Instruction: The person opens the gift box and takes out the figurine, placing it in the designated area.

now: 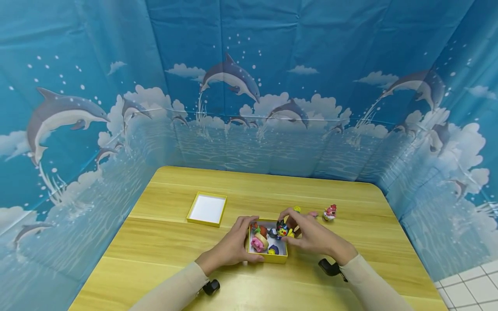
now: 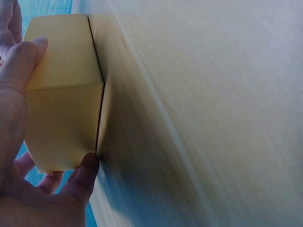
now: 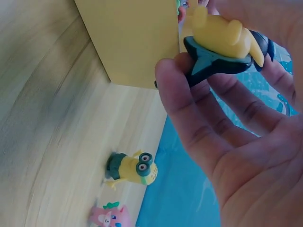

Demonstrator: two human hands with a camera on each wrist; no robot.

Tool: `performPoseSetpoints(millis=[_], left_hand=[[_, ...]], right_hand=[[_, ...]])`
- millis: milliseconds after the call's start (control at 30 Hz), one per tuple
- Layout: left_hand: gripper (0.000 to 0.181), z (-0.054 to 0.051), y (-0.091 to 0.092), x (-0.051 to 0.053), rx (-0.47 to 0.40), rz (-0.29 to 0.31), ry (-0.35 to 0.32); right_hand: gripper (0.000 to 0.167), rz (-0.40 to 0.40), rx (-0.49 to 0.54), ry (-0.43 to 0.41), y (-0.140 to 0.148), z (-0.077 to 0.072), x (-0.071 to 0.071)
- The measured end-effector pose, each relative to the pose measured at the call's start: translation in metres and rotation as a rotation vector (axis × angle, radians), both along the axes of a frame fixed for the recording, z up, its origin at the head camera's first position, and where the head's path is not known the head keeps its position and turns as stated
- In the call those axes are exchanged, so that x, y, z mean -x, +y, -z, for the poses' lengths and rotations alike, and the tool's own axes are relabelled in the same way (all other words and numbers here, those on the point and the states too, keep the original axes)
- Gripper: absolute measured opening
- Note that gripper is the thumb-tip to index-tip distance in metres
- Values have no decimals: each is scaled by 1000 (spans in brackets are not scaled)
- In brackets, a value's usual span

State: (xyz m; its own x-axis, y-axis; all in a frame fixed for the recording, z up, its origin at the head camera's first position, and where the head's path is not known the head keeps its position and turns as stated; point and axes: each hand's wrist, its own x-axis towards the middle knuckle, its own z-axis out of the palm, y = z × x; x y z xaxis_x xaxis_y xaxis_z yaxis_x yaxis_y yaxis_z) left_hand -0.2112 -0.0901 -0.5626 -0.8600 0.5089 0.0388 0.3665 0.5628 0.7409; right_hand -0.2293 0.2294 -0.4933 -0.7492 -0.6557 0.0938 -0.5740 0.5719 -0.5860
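A yellow box (image 1: pixel 275 259) is gripped by the left hand (image 1: pixel 232 244), thumb and fingers spread round its nine-o'clock side. A yellow toy (image 3: pixel 220 38) is pinched by the right hand (image 1: pixel 314 235) at the box's two-o'clock edge. A lid (image 1: pixel 207 209) is seen at ten o'clock.

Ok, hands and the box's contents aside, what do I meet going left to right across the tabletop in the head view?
White-lined lid → yellow box → yellow figurine, partly hidden → pink figurine, partly hidden → red-topped figurine.
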Motion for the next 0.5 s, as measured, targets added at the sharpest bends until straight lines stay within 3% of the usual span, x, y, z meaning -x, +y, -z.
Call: performPoseSetpoints(millis=[500], left_hand=[[125, 1, 1, 0, -4, -1, 40]], right_hand=[[50, 125, 41, 66, 20, 5, -11]])
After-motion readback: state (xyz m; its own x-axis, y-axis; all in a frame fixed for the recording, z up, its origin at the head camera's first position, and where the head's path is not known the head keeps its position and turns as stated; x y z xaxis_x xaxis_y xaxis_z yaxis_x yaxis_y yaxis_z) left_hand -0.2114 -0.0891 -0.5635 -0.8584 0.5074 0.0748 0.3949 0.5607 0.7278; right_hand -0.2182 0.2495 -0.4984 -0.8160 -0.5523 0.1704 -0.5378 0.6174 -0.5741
